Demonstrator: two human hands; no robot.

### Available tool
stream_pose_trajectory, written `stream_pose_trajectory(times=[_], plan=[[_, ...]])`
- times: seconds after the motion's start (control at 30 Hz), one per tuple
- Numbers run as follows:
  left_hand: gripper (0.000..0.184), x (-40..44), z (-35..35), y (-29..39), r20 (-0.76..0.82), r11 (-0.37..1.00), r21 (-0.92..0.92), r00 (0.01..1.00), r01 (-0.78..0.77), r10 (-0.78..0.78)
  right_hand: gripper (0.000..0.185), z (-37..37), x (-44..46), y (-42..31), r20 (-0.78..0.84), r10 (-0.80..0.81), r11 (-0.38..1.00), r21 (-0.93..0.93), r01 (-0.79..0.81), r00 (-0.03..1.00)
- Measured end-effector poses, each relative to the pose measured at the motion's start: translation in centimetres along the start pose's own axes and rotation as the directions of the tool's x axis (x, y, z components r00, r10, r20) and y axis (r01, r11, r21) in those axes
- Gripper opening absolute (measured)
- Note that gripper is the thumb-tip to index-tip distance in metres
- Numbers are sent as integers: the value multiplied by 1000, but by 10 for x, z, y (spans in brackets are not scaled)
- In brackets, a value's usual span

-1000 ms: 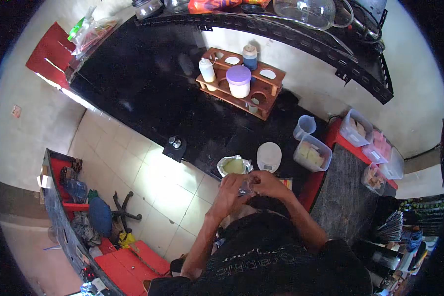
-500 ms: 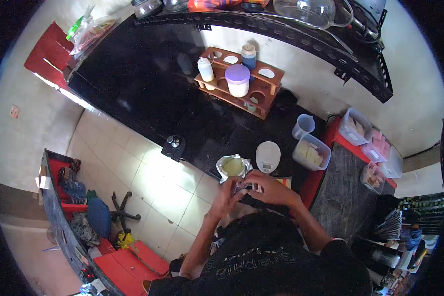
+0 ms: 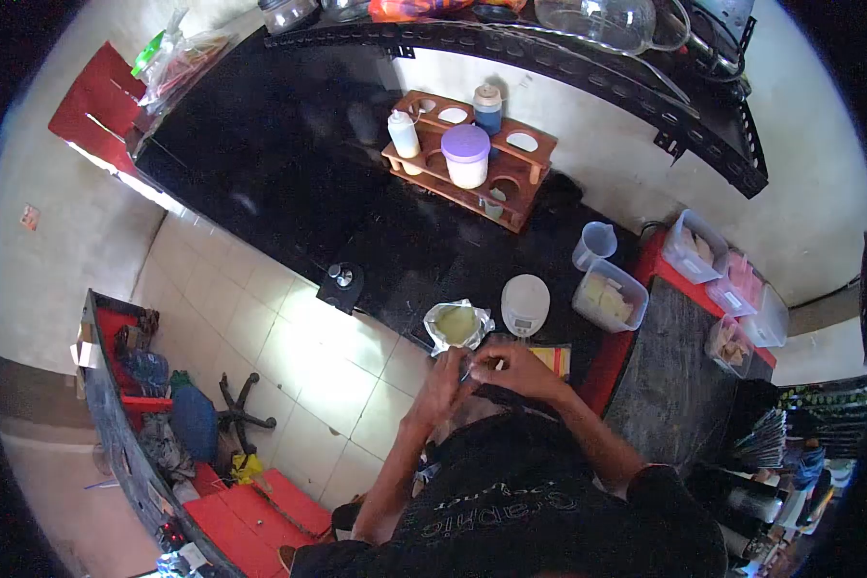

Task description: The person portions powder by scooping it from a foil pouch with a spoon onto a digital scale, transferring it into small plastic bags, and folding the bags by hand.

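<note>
Close together at the counter's front edge, both hands have bent fingers around something small and partly clear, too hidden to name. My left hand is on the left of it, and my right hand pinches at it from the right. Just beyond the fingers sits a foil-lined bowl with pale green contents. To its right lies a white digital scale. A yellow and red packet is partly hidden beside my right hand.
A wooden rack holds bottles and a purple-lidded jar. At right are a clear jug and a plastic tub. A black shelf overhangs the back. A small black device sits at the front edge.
My right hand has shifted slightly and its fingers have moved at the small item. More of the yellow and red packet shows. Both hands stay close together.
</note>
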State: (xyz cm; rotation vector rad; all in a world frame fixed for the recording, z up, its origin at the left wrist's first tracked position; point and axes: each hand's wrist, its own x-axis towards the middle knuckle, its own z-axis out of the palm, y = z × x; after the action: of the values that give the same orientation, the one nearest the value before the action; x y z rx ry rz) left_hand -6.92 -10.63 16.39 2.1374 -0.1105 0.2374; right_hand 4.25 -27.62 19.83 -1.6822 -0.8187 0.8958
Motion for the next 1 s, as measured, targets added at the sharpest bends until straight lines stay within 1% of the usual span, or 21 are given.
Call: stream_pose_trajectory(times=[0.1,0.13,0.2,0.23,0.27,0.3,0.33,0.37,0.4,0.43,0.47,0.5,0.53,0.6,0.67,0.8,0.87,0.9,0.97,1.0], plan=[[42,-4,2,-2,4,1000,17,1000,17,-17,26,9,-1,7,-22,-5,999,36,5,1000],[42,-4,2,-1,6,998,51,1000,28,-29,26,10,-2,9,-24,-5,999,36,6,1000],[42,-3,4,2,6,996,85,999,36,-36,27,9,-2,10,-69,-19,1000,-19,17,997],[42,-2,2,9,6,984,172,998,53,-55,27,8,-2,5,-69,-21,1000,-21,20,997],[43,-1,1,13,3,963,260,997,72,-76,28,8,-3,-2,-83,9,998,-67,-14,996],[43,-4,3,11,2,962,262,997,74,-77,28,9,-3,-7,-99,39,992,-112,-50,994],[43,-7,7,6,-2,942,330,998,66,-69,28,10,-2,-7,-98,39,993,-111,-50,994],[43,-10,11,1,-5,917,395,998,55,-58,29,10,0,-7,-69,11,982,-186,-24,998],[43,-12,14,-4,-4,917,395,998,53,-56,30,10,0,-6,-39,-14,966,-258,3,999],[43,-13,15,-6,-25,938,345,999,31,-24,30,10,0,-4,-39,-13,966,-258,3,999],[43,-15,16,-7,-48,955,296,999,8,6,30,11,0,-2,-33,-47,964,-265,37,998],[43,-17,16,-9,-50,955,297,999,10,5,31,12,1,-2,-25,-82,960,-272,72,996],[42,-18,14,-8,-52,961,276,999,30,-16,31,12,1,-2,-23,-83,960,-272,74,996],[41,-20,12,-6,-54,966,255,998,54,-41,32,14,2,-4,6,-32,981,-190,32,999],[40,-20,6,0,-3,972,199,992,123,-125,31,15,4,-7,15,-30,982,-187,32,999],[37,-25,11,-14,-27,973,200,994,112,-109,29,15,11,-2,40,-29,985,-169,36,999],[51,-28,8,-16,35,978,145,987,149,-156,30,15,20,7,65,-35,987,-157,44,997],[51,-31,9,-20,32,978,144,987,153,-159,30,15,23,11,87,-40,988,-145,53,995],[47,-32,11,-24,-55,989,98,993,112,-107,29,13,25,-6,88,-33,985,-164,47,996],[47,-33,12,-25,-56,989,96,993,112,-107,29,13,25,-12,85,-26,983,-181,41,996]])
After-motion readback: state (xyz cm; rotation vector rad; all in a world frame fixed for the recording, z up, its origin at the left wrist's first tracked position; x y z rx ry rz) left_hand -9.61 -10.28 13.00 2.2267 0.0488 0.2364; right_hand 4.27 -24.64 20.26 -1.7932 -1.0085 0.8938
